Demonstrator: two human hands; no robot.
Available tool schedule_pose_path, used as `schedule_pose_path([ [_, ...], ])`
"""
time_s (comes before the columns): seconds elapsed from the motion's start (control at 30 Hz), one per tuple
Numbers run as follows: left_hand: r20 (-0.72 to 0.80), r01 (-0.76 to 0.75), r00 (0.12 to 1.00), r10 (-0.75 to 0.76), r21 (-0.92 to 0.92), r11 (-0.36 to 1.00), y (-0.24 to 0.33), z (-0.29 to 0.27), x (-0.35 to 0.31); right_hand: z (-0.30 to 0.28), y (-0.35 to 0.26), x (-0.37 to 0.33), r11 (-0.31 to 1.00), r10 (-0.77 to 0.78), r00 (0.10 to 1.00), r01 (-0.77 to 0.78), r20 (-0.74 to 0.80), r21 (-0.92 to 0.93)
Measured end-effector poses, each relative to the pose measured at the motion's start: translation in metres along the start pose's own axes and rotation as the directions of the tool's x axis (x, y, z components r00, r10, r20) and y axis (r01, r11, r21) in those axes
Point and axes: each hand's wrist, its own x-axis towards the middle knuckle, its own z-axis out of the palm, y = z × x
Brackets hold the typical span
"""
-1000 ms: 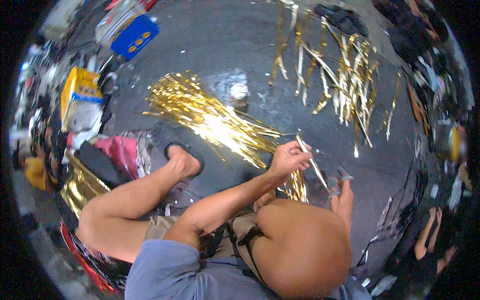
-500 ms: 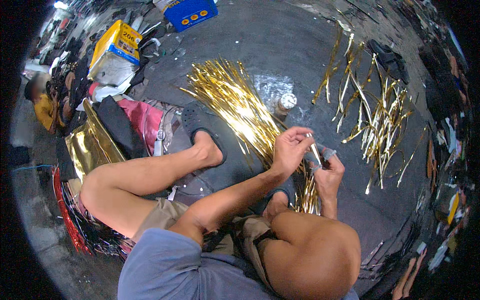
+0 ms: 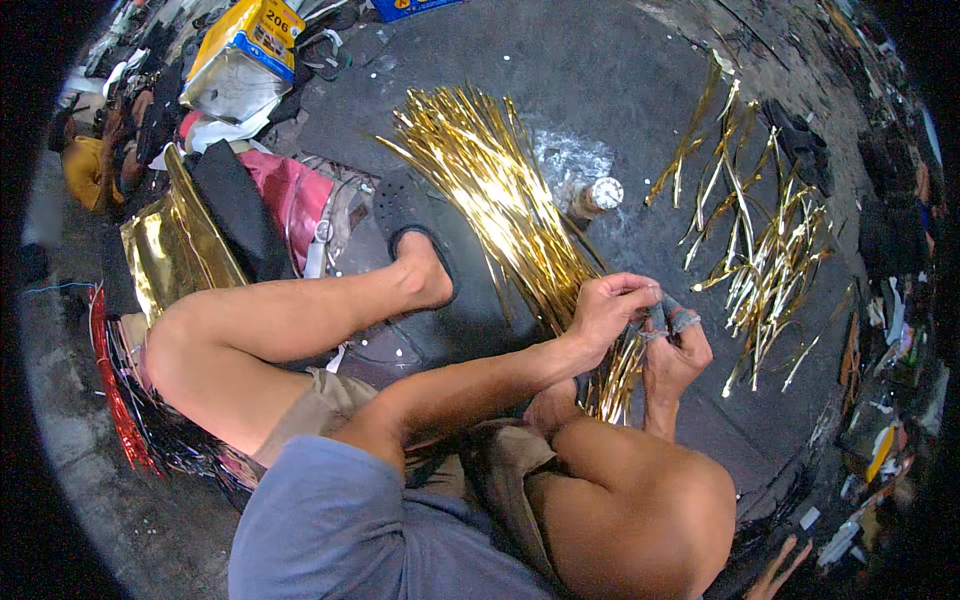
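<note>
My left hand (image 3: 608, 315) has thumb and fingers pinched together against the fingertips of my right hand (image 3: 678, 362). Whatever is in that pinch is too small to make out. Greyish wraps (image 3: 684, 320) cover fingertips of my right hand, which is curled, its grip partly hidden. Beneath both hands runs a thick bundle of shiny gold foil strips (image 3: 490, 210), fanned out on the dark floor. Its near end (image 3: 617, 380) shows between my wrists. Loose gold strips (image 3: 770, 270) lie scattered to the right.
A short cylinder with a pale round top (image 3: 604, 194) stands beside the bundle. At left are a yellow-and-blue tin (image 3: 243, 62), a gold sheet (image 3: 180, 245), a pink piece (image 3: 292, 200) and red strips (image 3: 118, 390). A dark sandal (image 3: 797, 143) lies at far right; another person (image 3: 90, 170) sits at far left.
My left fingers have come closer to the right fingertips. The gold strip that showed between my hands is no longer visible. The whole view has shifted slightly.
</note>
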Motion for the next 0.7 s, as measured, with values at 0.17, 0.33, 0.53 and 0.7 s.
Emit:
schedule_pose_path([
  [0.17, 0.026, 0.075, 0.997, -0.073, -0.135, 0.988, 0.000, 0.004, 0.005, -0.005, -0.003, 0.004, 0.989, -0.141, 0.990, 0.141, -0.011, -0.042],
  [0.33, -0.048, -0.078, 0.996, 0.073, -0.099, 0.992, 0.031, 0.009, 0.009, -0.004, -0.022, 0.016, 0.967, -0.256, 0.967, 0.256, -0.004, -0.006],
  [0.53, -0.041, -0.236, 0.972, 0.233, -0.117, 0.965, 0.083, 0.007, 0.019, -0.008, -0.027, 0.014, 0.906, -0.420, 0.908, 0.418, 0.018, 0.062],
  [0.7, -0.164, -0.340, 0.934, 0.317, -0.142, 0.929, 0.120, -0.016, 0.036, -0.003, -0.028, -0.004, 0.893, -0.446, 0.893, 0.440, 0.054, 0.095],
])
